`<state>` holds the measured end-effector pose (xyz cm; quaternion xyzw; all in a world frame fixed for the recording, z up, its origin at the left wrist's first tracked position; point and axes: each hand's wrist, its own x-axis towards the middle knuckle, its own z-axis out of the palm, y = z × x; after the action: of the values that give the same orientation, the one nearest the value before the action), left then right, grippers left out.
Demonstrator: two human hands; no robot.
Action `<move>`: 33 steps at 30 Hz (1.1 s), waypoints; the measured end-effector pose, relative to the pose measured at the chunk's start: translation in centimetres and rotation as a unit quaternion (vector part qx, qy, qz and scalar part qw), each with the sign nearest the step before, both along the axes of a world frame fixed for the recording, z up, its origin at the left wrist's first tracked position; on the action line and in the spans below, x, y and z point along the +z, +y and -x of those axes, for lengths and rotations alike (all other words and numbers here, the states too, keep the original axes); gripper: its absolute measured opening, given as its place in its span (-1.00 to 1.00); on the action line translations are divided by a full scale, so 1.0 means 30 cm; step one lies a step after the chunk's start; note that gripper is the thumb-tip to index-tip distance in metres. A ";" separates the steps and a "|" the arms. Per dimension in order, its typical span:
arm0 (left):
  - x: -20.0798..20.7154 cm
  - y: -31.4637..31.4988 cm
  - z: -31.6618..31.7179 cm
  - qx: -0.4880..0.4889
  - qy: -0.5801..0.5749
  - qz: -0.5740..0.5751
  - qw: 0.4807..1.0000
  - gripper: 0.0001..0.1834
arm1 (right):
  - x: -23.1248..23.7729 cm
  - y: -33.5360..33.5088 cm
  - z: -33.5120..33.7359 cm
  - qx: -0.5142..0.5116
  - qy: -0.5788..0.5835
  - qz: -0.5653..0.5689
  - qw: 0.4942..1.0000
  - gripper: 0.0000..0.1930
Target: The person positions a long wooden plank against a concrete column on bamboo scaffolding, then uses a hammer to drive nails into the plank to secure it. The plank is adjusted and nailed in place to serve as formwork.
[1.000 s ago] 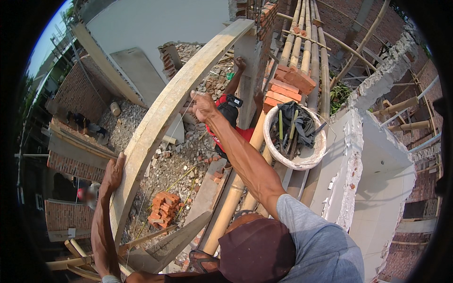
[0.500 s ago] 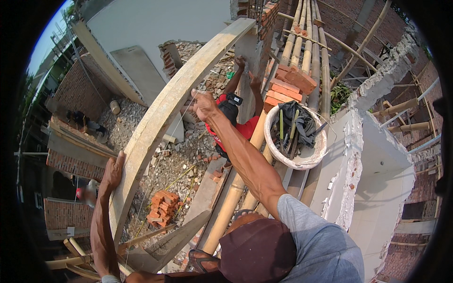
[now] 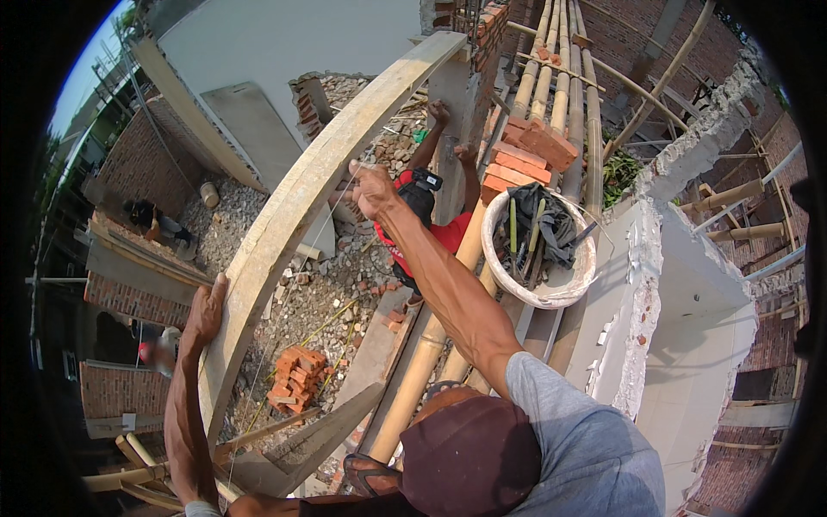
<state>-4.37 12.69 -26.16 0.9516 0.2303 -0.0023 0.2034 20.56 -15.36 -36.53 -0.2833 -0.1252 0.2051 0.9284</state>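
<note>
A long pale wooden board (image 3: 284, 202) runs from the lower left up to a brick column, its edges bent by the lens. My left hand (image 3: 205, 317) is closed on the board's left edge. Against the opposite edge, my right hand (image 3: 372, 189) is pinched closed on a thin string (image 3: 303, 265), which runs down to the lower left. Where the string ends is hard to see. Below my right forearm, a person in red (image 3: 422, 202) has one raised hand at the column (image 3: 450, 138) under the board's far end.
Bamboo poles (image 3: 524, 90) stretch away at right, carrying stacked red bricks (image 3: 519, 164). Close by stands a white bucket (image 3: 564, 297) with dark plastic inside. A broken white wall (image 3: 633, 323) borders the right. Rubble and a brick pile (image 3: 297, 376) lie below; another person (image 3: 159, 224) crouches left.
My hands and the board stay almost where they were. The person in red has lowered one hand slightly and drawn in its extended finger.
</note>
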 end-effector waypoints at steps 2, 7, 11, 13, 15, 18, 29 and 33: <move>0.004 -0.005 0.000 0.001 0.001 -0.002 1.000 -0.13 | -0.002 0.002 -0.001 0.000 0.005 0.002 1.000 -0.64; 0.001 -0.005 0.003 0.010 -0.006 0.006 1.000 -0.13 | -0.004 0.007 -0.001 -0.001 0.012 0.002 1.000 -0.66; 0.000 0.001 0.003 -0.001 0.003 0.002 1.000 -0.12 | -0.006 0.006 -0.002 0.000 0.017 0.006 1.000 -0.66; 0.000 0.002 0.001 0.003 0.002 -0.006 1.000 -0.11 | -0.007 0.006 -0.001 0.002 0.013 0.003 1.000 -0.65; -0.001 0.002 0.001 -0.009 -0.007 0.000 1.000 -0.12 | -0.007 0.006 -0.002 0.004 0.006 -0.001 1.000 -0.65; -0.003 0.001 0.002 -0.002 -0.005 0.001 1.000 -0.12 | -0.008 0.005 0.000 -0.001 0.001 -0.008 1.000 -0.64; -0.030 0.039 0.003 -0.008 -0.007 0.013 1.000 -0.15 | 0.028 -0.004 0.017 0.002 0.011 0.009 1.000 -0.64; -0.040 0.048 0.002 -0.003 -0.008 0.011 1.000 -0.16 | 0.030 -0.008 0.019 0.004 0.017 0.015 1.000 -0.63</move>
<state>-4.44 14.14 -27.37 0.9501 0.2254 0.0021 0.2159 19.98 -15.59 -35.62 -0.2928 -0.1076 0.2154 0.9253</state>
